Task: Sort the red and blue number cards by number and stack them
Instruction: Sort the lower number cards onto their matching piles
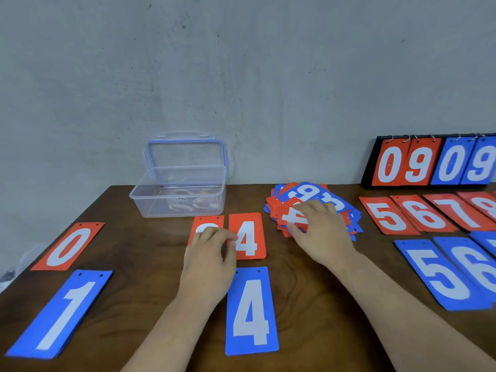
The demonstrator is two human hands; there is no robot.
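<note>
Left hand (209, 253) pinching red card (206, 222) beside red 4 (248, 237). Right hand (319, 226) gripping top card (292, 214) of pile (308, 190) on tabletop (308, 291).

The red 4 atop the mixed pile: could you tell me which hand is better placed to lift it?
The right hand: its fingers pinch that red 4, while the left hand holds another red card.

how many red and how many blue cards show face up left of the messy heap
red: 3 (red 0, red 4, red card partly under the left hand)
blue: 2 (blue 1, blue 4)
total: 5
</note>
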